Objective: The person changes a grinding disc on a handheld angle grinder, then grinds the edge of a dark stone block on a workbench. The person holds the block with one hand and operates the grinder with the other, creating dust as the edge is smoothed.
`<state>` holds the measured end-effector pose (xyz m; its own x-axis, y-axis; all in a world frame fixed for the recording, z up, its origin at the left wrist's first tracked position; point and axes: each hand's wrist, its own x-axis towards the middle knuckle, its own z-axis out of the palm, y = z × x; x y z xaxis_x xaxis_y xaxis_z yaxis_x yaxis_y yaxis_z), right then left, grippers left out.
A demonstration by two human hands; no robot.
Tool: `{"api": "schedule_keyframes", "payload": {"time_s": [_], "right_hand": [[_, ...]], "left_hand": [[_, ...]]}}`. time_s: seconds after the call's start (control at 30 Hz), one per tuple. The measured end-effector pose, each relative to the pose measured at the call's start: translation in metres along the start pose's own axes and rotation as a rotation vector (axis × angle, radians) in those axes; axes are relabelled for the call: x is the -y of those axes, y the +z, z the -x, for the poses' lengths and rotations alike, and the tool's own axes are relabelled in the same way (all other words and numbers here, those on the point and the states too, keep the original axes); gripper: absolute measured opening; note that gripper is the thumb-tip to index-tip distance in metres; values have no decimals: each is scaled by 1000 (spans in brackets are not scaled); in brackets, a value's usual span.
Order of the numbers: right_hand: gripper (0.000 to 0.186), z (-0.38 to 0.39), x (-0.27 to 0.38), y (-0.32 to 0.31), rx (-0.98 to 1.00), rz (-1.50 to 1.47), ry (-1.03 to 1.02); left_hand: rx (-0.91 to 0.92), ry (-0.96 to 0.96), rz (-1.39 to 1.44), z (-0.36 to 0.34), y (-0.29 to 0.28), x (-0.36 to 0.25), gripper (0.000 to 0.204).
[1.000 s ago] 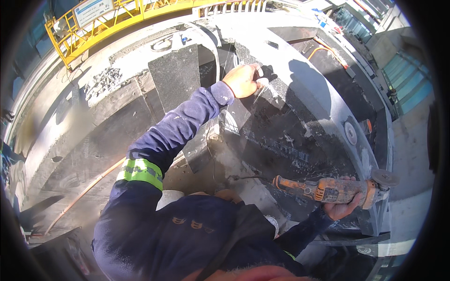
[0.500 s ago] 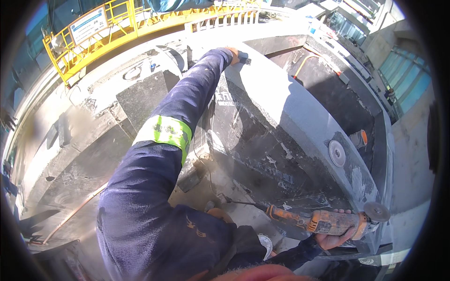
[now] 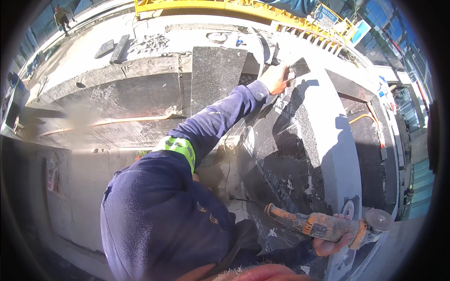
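Observation:
My left arm, in a dark blue sleeve with a yellow-green reflective band, reaches to the far end of a curved pale stone ledge (image 3: 335,112). There my left hand (image 3: 276,79) is closed on the edge of a small dark flat stone piece (image 3: 299,69), its thumb on the near side. At the lower right, my right hand (image 3: 332,242) grips a worn orange angle grinder (image 3: 328,225). The grinder's disc (image 3: 378,220) points right, and its cord trails to the left. Behind it a round grinding disc (image 3: 348,209) lies on the ledge.
A grey stone slab (image 3: 216,77) leans against the wall left of my hand. Two dark stone strips (image 3: 120,49) and rubble lie on the far ledge. Yellow scaffolding (image 3: 225,6) runs along the back. An orange hose (image 3: 101,122) lies at left; a person (image 3: 61,19) stands far left.
My view has turned to the left. My left hand now shows plainly with the dark stone piece in its fingers. My right hand still holds the angle grinder.

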<state>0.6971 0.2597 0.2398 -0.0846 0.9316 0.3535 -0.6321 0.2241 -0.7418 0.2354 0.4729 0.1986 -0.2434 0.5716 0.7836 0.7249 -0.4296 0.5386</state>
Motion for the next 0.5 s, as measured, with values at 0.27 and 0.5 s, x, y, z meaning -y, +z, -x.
{"api": "schedule_keyframes", "payload": {"time_s": [0.27, 0.5], "right_hand": [[55, -65, -130, 103, 72, 452, -81], [66, -75, -256, 205, 122, 751, -62]], "left_hand": [[-72, -759, 205, 138, -230, 14, 13], [194, -503, -192, 91, -273, 82, 31]]}}
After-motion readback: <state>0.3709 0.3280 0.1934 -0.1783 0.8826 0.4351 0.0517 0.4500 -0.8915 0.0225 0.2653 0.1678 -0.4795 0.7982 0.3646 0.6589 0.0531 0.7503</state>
